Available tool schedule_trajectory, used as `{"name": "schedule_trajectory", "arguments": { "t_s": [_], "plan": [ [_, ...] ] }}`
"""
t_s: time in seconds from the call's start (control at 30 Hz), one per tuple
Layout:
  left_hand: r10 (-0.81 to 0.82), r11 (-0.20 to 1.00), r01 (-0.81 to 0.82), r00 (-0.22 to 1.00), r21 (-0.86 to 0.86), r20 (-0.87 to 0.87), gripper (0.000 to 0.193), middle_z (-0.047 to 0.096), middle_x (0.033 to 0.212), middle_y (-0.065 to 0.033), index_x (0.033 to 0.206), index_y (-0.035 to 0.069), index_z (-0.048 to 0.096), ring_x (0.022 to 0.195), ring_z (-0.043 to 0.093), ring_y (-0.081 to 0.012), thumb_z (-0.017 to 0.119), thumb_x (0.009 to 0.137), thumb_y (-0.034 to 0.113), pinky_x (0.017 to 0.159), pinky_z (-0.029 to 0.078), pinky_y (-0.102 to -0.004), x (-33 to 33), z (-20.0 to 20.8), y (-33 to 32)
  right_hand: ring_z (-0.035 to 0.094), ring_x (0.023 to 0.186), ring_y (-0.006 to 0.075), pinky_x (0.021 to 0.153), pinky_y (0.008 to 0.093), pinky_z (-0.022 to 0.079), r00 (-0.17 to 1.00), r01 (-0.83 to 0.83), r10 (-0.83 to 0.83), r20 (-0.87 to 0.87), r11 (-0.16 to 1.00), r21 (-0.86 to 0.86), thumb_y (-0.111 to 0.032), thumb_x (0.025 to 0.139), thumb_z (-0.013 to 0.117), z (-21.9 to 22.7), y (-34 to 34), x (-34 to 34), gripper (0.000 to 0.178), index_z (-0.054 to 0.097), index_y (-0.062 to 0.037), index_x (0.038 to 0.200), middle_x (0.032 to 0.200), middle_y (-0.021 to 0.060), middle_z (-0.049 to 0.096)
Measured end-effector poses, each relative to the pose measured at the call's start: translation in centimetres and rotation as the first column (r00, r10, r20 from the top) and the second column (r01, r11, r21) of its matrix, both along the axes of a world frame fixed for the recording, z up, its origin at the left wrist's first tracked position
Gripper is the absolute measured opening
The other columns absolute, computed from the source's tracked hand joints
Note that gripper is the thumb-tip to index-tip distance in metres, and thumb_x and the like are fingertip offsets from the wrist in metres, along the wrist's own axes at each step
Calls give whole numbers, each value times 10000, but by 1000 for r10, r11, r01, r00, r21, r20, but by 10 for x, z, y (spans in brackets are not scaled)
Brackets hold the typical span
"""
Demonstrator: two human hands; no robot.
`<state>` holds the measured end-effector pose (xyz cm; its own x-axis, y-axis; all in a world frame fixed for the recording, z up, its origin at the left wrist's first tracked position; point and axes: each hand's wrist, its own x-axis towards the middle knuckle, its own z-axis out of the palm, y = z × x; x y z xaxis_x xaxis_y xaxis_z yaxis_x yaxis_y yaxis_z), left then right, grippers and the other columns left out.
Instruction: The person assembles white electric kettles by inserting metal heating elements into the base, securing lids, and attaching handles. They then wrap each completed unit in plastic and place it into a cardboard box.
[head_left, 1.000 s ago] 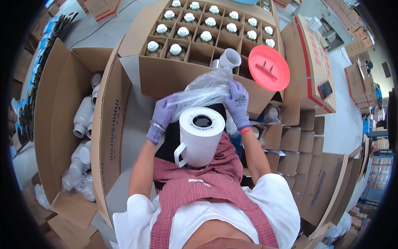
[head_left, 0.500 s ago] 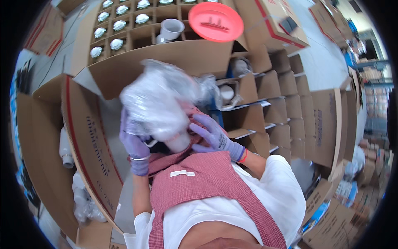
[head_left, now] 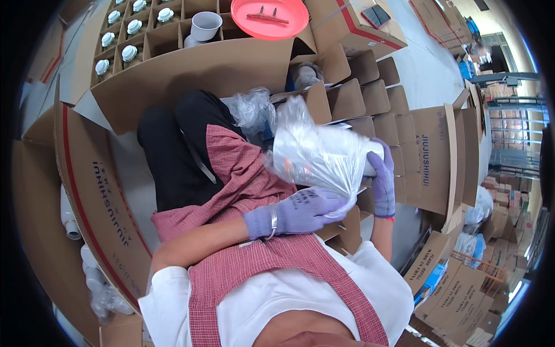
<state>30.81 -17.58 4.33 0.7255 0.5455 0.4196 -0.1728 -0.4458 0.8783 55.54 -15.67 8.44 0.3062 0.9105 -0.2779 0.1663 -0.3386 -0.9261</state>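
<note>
A white cup wrapped in a clear plastic bag (head_left: 317,155) is held over my lap, to the right. My left hand (head_left: 295,213), in a purple glove, grips the bag from below. My right hand (head_left: 381,184), also gloved in purple, holds the bag's right side, where a bit of the white cup shows. A second crumpled clear bag (head_left: 250,110) lies on my lap near my knees. I wear a red checked apron.
A big divided carton (head_left: 191,63) ahead holds several white cups in cells. A red round lid (head_left: 269,17) rests on its edge. Small open cardboard boxes (head_left: 370,92) stand in rows at right. A carton (head_left: 87,191) at left holds white cups.
The wrapped cup has moved from in front of my chest to my right side, with both hands still on it. The view has turned, so the divided carton sits further up and left.
</note>
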Motion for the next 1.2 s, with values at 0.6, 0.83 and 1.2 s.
{"name": "schedule_trajectory", "arguments": {
  "t_s": [0.6, 0.83, 1.2],
  "plan": [
    [-76, 955, -44, 919, -293, -386, 399, 671, 1019, -240, 1154, 31, 632, 958, 639, -405, 478, 998, 363, 874, 477, -447, 37, -62, 41, 609, 1115, 352, 919, 413, 502, 816, -190, 311, 487, 940, -282, -432, 783, 770, -75, 90, 49, 756, 482, -11, 1341, 1210, 229, 604],
    [-123, 902, 271, 908, 337, -402, 356, 697, 970, -160, 941, 67, 650, 921, 656, -386, 505, 897, 389, 798, 514, -465, 30, -101, 24, 457, 1277, 403, 1059, 494, 382, 160, -766, 449, 879, 618, -176, -286, 721, 761, -138, 50, -5, 778, 445, -42, 1388, 1353, 234, 504],
    [475, -51, -682, -659, 729, -583, 680, 570, 1249, -216, 1383, 47, 460, 1167, 566, -350, 670, 814, 354, 1018, 439, -416, -525, 73, -164, 553, 1164, 385, 998, 439, 442, 250, -770, 646, 721, 584, -257, -182, 887, 653, -144, 108, -61, 484, 535, -3, 1321, 1238, 227, 579]
  ]
}}
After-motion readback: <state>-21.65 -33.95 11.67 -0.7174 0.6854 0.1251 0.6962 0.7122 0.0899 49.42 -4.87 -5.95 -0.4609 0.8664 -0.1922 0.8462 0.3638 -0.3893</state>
